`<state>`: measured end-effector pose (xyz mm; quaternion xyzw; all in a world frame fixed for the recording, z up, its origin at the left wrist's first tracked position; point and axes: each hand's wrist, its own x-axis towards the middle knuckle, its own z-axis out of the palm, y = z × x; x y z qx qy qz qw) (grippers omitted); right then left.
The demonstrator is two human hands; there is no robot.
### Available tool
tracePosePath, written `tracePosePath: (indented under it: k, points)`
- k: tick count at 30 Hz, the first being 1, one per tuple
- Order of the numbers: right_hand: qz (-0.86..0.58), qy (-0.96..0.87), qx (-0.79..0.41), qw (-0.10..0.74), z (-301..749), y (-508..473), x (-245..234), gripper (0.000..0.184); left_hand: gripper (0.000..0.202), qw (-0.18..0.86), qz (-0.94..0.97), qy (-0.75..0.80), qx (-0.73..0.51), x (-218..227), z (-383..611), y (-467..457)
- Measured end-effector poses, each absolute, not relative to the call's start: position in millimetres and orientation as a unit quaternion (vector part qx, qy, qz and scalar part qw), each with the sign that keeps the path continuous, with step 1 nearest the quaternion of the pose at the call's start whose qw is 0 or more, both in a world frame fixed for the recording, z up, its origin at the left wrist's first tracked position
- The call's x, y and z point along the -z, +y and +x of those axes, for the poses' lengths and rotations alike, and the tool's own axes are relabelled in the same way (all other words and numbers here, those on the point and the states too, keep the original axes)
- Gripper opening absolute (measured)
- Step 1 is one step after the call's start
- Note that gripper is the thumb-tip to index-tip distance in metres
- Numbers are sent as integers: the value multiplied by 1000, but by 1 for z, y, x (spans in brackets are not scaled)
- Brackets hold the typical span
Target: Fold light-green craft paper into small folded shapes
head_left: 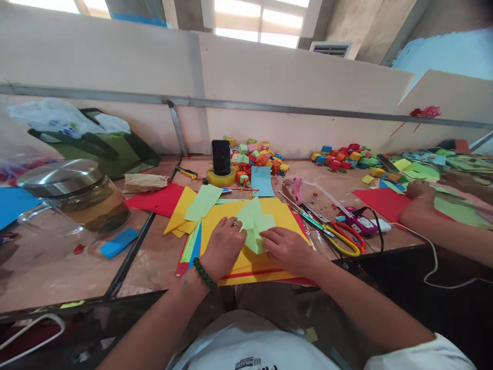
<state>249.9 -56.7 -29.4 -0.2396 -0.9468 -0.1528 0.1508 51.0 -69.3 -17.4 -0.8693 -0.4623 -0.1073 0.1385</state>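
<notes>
A light green sheet of paper (pixel 254 222), partly folded with creased flaps standing up, lies on a stack of yellow paper (pixel 239 262). My left hand (pixel 225 244) grips its left edge with curled fingers; a ring and a green bead bracelet show on that arm. From the other side my right hand (pixel 287 249) pinches the right edge of the same sheet, fingertips bent inward. Another light green strip (pixel 203 202) rests on yellow pieces to the left. Just behind the folded sheet lies a light blue piece of paper (pixel 261 181).
Scissors (pixel 339 237) and a purple device (pixel 360 222) lie to the right. A phone (pixel 221 158) stands on a yellow tape roll (pixel 221 178), before a pile of small folded paper blocks (pixel 262 156). A glass teapot (pixel 77 200) stands left. At right is another person's arm (pixel 447 226).
</notes>
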Motion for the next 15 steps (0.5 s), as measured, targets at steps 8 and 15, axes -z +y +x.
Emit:
tracePosePath:
  k: [8,15]
  points:
    - [-272,-962,2,33,243,-51,37,18,22,19,-889,-444,109,39,51,-97]
    - [-278,-928,-240,53,266,-34,20,40,29,-5,-880,-435,189,55,45,-110]
